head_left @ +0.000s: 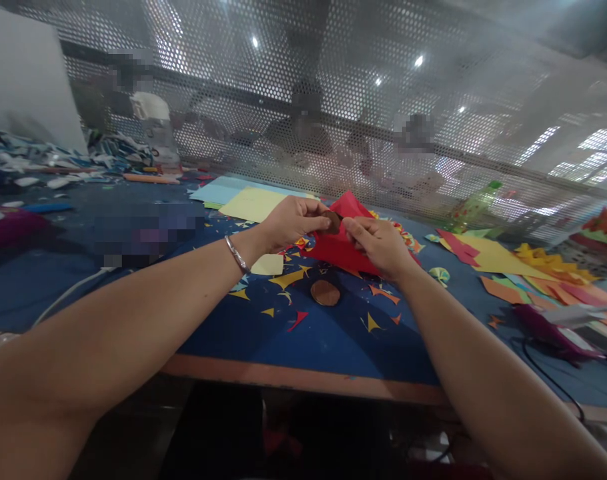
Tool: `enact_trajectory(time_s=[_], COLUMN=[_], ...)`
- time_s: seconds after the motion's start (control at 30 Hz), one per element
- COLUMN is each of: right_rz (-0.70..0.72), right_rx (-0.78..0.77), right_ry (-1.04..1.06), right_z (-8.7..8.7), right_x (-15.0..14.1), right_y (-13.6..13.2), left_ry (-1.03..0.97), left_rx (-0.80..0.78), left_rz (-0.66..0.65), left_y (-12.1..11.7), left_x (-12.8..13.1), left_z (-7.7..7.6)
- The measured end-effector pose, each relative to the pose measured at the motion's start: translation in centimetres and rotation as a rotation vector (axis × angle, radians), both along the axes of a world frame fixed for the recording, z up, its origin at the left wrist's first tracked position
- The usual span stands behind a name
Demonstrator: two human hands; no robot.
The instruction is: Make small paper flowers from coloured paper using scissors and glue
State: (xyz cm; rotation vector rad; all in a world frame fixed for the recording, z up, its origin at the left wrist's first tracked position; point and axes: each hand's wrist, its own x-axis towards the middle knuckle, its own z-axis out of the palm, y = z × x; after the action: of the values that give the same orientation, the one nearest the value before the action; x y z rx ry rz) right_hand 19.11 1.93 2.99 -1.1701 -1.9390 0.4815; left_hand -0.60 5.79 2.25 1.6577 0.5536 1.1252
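Head camera gives me both bare hands meeting over a blue-topped table (293,341) with a pinkish-brown edge. On my left hand (292,221), thumb and fingers are pinched together on a small, flat, round brown disc (332,223), held up above the tabletop. A patterned silver bracelet (237,255) circles that wrist. My right hand (381,241) comes in from the other side, its thumb and forefinger bunched close at the disc's right edge; from here I cannot tell whether they grip it or how wide any gap is.

I see a bright red paper sheet (336,249) behind and below the hands, partly covered by them. Nearer me, a second round brown disc (325,292) lies on the blue surface, among pointed scraps of yellow, orange and red paper (289,279). Beyond the left hand lie a pale yellow sheet (251,203) and a light blue sheet (224,188), overlapping. Off to the right I make out yellow pleated paper (556,263) and a purple tool (558,331) with a dark cable, somewhat blurred.
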Motion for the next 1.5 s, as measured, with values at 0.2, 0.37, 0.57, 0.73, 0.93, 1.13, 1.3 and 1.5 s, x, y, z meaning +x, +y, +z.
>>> enact_trajectory(time_s=[0.2,0.37,0.57,0.73,0.93,1.13,1.3,1.5], right_rz=[-0.003,-0.034,-0.027,-0.038,-0.037,-0.018,-0.025,-0.015], right_rx=[0.057,0.067,0.050,0.066,0.066,0.074,0.091,0.100], right_ry=[-0.101,-0.122,-0.116,-0.121,-0.138,-0.158,-0.178,-0.195], right_z=[0.26,0.16,0.15,0.18,0.25,0.28,0.25,0.34], right_x=[0.18,0.59,0.60,0.53,0.52,0.57,0.52,0.40], right_y=[0.02,0.28,0.26,0.18,0.14,0.13,0.17,0.08], left_ry=[0.048,0.000,0.002,-0.008,-0.013,0.015,0.026,0.037], left_rx=[0.021,-0.024,-0.040,-0.056,-0.078,-0.059,-0.029,-0.037], left_rz=[-0.022,-0.014,0.001,-0.023,-0.044,-0.066,-0.084,-0.104], left_y=[0.07,0.22,0.34,0.40,0.58,0.60,0.79,0.81], left_x=[-0.16,-0.08,-0.19,-0.34,-0.36,-0.53,-0.64,-0.73], left_z=[0.07,-0.06,-0.12,-0.18,-0.31,-0.29,-0.41,-0.36])
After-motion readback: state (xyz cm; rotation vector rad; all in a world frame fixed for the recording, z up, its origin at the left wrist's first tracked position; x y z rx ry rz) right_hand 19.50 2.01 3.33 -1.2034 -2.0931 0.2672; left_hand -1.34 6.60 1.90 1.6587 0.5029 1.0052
